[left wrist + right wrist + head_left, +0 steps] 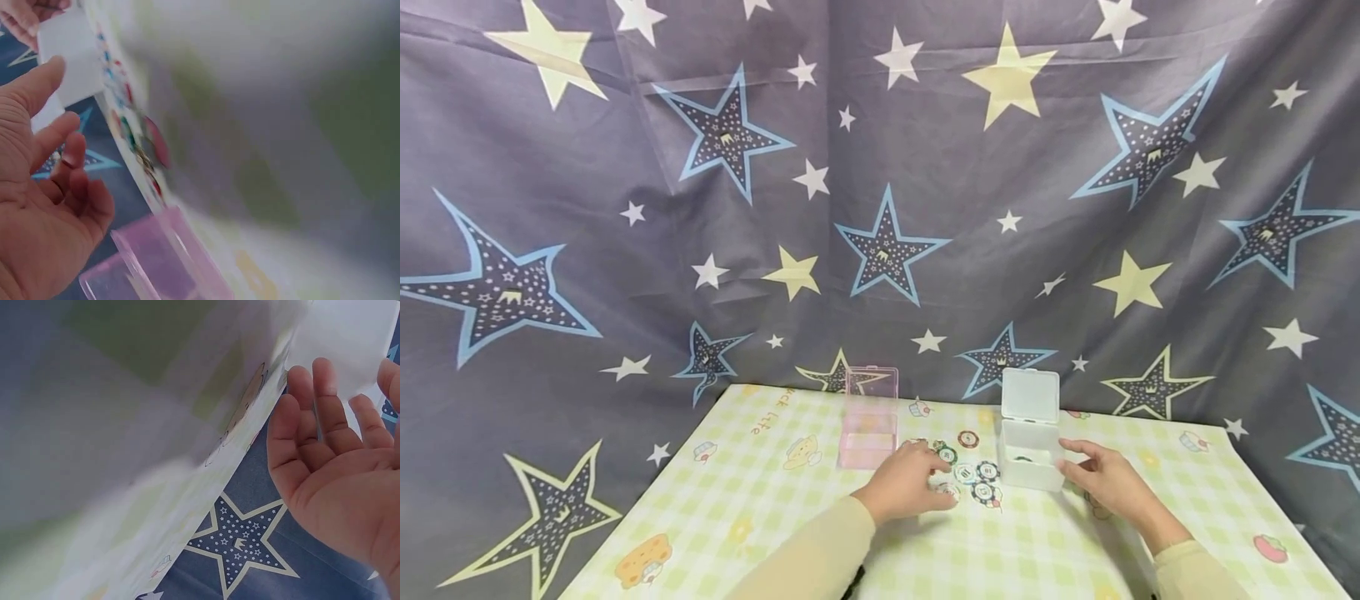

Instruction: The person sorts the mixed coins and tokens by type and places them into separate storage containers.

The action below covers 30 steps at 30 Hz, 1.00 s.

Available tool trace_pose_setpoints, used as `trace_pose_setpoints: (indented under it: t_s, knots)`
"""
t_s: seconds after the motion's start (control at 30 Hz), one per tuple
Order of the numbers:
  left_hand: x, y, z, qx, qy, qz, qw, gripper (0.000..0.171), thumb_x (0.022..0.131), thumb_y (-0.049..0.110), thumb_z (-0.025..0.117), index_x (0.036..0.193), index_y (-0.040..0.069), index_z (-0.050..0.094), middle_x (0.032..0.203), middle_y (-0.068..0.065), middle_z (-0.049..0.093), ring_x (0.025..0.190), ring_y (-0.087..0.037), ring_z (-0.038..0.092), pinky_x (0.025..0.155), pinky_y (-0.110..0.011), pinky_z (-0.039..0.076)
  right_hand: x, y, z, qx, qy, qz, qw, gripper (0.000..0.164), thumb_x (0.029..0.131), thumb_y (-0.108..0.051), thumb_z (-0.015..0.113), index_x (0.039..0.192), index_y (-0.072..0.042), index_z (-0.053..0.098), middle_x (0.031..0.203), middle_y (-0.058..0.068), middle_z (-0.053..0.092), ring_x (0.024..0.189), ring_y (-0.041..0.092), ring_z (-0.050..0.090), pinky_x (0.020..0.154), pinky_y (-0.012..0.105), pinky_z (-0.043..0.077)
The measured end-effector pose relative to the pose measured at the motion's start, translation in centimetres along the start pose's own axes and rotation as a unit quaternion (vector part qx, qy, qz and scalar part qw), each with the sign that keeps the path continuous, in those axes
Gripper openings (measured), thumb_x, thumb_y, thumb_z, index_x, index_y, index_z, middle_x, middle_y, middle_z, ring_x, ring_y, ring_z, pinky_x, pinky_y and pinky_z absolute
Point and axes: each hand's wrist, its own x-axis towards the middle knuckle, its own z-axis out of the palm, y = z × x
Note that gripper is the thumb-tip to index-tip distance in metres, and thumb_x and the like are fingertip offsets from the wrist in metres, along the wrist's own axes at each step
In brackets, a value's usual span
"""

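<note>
Over the left edge of a spread of poker chips (pixel 985 493), my left hand (pixel 908 482) hovers with loosely bent fingers. The left wrist view shows nothing between those fingers, and chips (pixel 128 134) lie on the cloth beside them. My right hand (pixel 1108 479) has its fingertips at the right side of a white box (pixel 1032 475). That box stands with its lid (pixel 1031 395) raised, and a dark-edged chip (pixel 1022 457) shows inside. In the right wrist view the fingers (pixel 326 394) reach toward the box wall, lightly bent.
A pink see-through box (pixel 868 454) with its lid up stands left of the chips. A red chip (pixel 968 439) lies at the back of the spread. The checked tablecloth (pixel 970 558) has printed pictures on it. Behind the table hangs a star-patterned curtain (pixel 917 333).
</note>
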Motion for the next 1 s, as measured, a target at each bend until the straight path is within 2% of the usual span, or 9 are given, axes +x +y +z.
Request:
trace_pose_setpoints:
  t_s: [0.07, 0.1, 0.17, 0.27, 0.4, 0.6, 0.8, 1.0]
  knots:
    - [-0.9, -0.7, -0.3, 0.029, 0.004, -0.008, 0.9995, 0.055, 0.085, 0.049, 0.087, 0.129, 0.018, 0.078, 0.123, 0.001, 0.076, 0.124, -0.021, 0.064, 0.119, -0.044, 0.046, 0.1, 0.0, -0.2, -0.003, -0.003, -0.004, 1.0, 0.06, 0.107, -0.03, 0.067, 0.155, 0.002, 0.051, 0.097, 0.013, 0.078, 0.077, 0.021, 0.065, 0.064, 0.031, 0.051]
    - [-1.2, -1.0, -0.4, 0.038, 0.009, -0.01, 0.9992, 0.056, 0.084, 0.05, 0.087, 0.129, 0.018, 0.078, 0.121, 0.001, 0.075, 0.121, -0.021, 0.063, 0.117, -0.044, 0.047, 0.2, -0.1, -0.2, -0.003, -0.003, -0.005, 1.0, 0.06, 0.107, -0.03, 0.067, 0.155, 0.002, 0.051, 0.097, 0.013, 0.078, 0.076, 0.021, 0.066, 0.064, 0.032, 0.051]
    - [-1.7, -1.5, -0.4, 0.053, 0.021, -0.011, 0.9983, 0.058, 0.083, 0.052, 0.087, 0.129, 0.018, 0.078, 0.112, 0.001, 0.073, 0.11, -0.018, 0.061, 0.111, -0.042, 0.049, 0.3, -0.2, -0.3, -0.002, -0.002, -0.005, 1.0, 0.061, 0.106, -0.03, 0.068, 0.155, 0.002, 0.051, 0.098, 0.013, 0.078, 0.075, 0.021, 0.066, 0.063, 0.032, 0.051]
    - [-2.3, -2.0, -0.3, 0.061, 0.031, -0.017, 0.9975, 0.057, 0.082, 0.055, 0.087, 0.128, 0.022, 0.078, 0.107, 0.004, 0.069, 0.098, -0.012, 0.05, 0.096, -0.034, 0.048, 0.4, -0.2, -0.2, 0.004, -0.006, -0.006, 1.0, 0.061, 0.106, -0.03, 0.068, 0.155, 0.002, 0.05, 0.095, 0.013, 0.077, 0.073, 0.022, 0.065, 0.061, 0.032, 0.051]
    - [-2.6, -1.7, 0.2, 0.062, 0.028, -0.029, 0.9973, 0.058, 0.081, 0.06, 0.086, 0.127, 0.026, 0.078, 0.11, 0.005, 0.065, 0.096, -0.011, 0.04, 0.089, -0.031, 0.04, 0.3, 0.0, 0.0, 0.004, -0.005, -0.002, 1.0, 0.061, 0.106, -0.031, 0.068, 0.155, 0.001, 0.051, 0.091, 0.011, 0.076, 0.072, 0.021, 0.064, 0.059, 0.031, 0.049]
    - [-1.8, -0.5, 1.5, 0.078, 0.042, -0.039, 0.9953, 0.059, 0.078, 0.065, 0.086, 0.124, 0.027, 0.08, 0.109, 0.007, 0.06, 0.097, -0.012, 0.038, 0.09, -0.032, 0.038, 0.0, 0.1, 0.3, 0.017, 0.001, 0.002, 1.0, 0.06, 0.106, -0.028, 0.069, 0.154, 0.002, 0.052, 0.083, 0.01, 0.074, 0.071, 0.02, 0.064, 0.057, 0.03, 0.049]
    - [-0.7, 0.0, 2.6, 0.113, 0.053, -0.048, 0.991, 0.057, 0.078, 0.066, 0.085, 0.12, 0.028, 0.082, 0.108, 0.007, 0.063, 0.097, -0.012, 0.04, 0.092, -0.032, 0.039, 0.0, 0.2, 0.4, 0.023, 0.003, -0.005, 1.0, 0.059, 0.106, -0.027, 0.069, 0.154, 0.003, 0.052, 0.088, 0.01, 0.077, 0.073, 0.021, 0.065, 0.057, 0.029, 0.048]
    - [0.0, 0.5, 3.0, 0.103, 0.05, -0.049, 0.9922, 0.045, 0.078, 0.058, 0.087, 0.115, 0.032, 0.084, 0.105, 0.007, 0.07, 0.092, -0.012, 0.041, 0.086, -0.03, 0.038, 0.0, 0.3, 0.3, 0.024, 0.002, 0.003, 1.0, 0.061, 0.106, -0.03, 0.069, 0.155, 0.001, 0.051, 0.089, 0.009, 0.077, 0.076, 0.021, 0.066, 0.059, 0.03, 0.049]
